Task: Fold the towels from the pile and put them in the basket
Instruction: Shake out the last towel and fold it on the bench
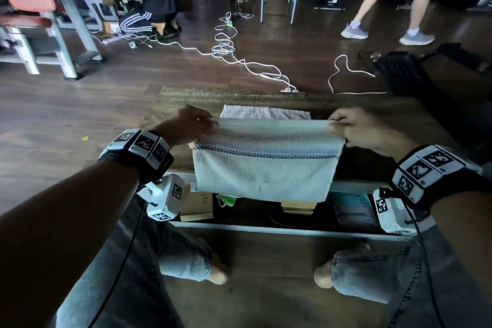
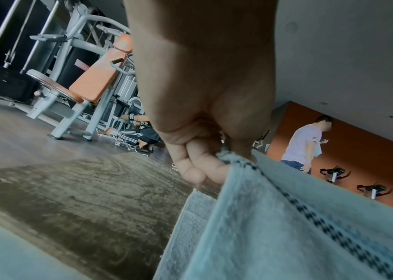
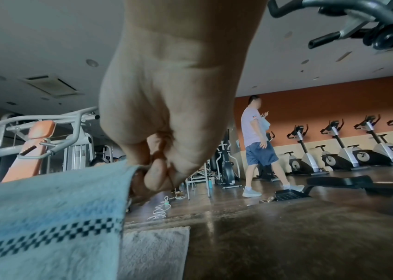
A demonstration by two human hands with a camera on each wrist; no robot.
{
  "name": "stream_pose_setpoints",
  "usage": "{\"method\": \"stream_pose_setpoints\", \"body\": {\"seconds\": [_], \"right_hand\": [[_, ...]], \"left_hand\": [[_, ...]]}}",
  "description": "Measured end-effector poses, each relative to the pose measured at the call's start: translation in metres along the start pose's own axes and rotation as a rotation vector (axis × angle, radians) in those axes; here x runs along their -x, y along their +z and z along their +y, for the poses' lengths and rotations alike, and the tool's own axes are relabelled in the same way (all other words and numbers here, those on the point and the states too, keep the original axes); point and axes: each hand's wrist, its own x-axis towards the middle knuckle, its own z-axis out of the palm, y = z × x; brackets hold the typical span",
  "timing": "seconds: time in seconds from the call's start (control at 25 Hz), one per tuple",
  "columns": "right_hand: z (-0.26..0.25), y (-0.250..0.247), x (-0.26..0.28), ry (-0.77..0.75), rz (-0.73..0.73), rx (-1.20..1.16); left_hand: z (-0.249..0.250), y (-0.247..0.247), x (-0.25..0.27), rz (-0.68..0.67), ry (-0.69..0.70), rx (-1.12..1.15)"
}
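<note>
1. My left hand [image 1: 186,125] pinches the left top corner of the pale blue terry towel with a dark checkered stripe [image 1: 263,168]; fingers clamp on cloth.
2. My right hand [image 1: 364,129] pinches the right top corner likewise.
3. The towel hangs doubled over the near edge of the dark wooden bench [image 1: 170,104], in front of a flat white towel [image 1: 263,112] near the far edge.
4. Judgement: keep the top edge taut and corners matched before laying it down.
5. No basket is visible.
6. A cardboard box [image 1: 197,204] below bears handwritten digits, apparently "690"; no brand is legible.
</note>
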Motion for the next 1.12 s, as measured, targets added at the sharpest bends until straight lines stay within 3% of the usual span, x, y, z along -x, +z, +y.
{"method": "stream_pose_setpoints", "body": {"seconds": [0.12,0.36,0.6,0.8,1.0,1.12], "right_hand": [[0.014,-0.003,-0.046,-0.051,0.115,0.065],[0.04,-0.001,-0.159,0.007,0.238,0.145],[0.066,0.033,-0.231,-0.015,0.284,0.207],[0.088,0.062,-0.242,-0.019,0.199,0.289],[0.073,0.059,-0.226,-0.022,0.139,0.244],[0.055,0.049,-0.208,-0.096,0.218,0.167]], "left_hand": [[0.002,0.009,-0.046,0.051,0.022,-0.032],[-0.018,0.035,-0.169,0.117,-0.04,-0.113],[-0.045,0.066,-0.235,0.165,-0.045,-0.365],[-0.064,0.081,-0.239,0.014,0.013,-0.426],[-0.05,0.077,-0.217,0.042,0.102,-0.435],[-0.037,0.071,-0.203,0.033,0.037,-0.413]]}}
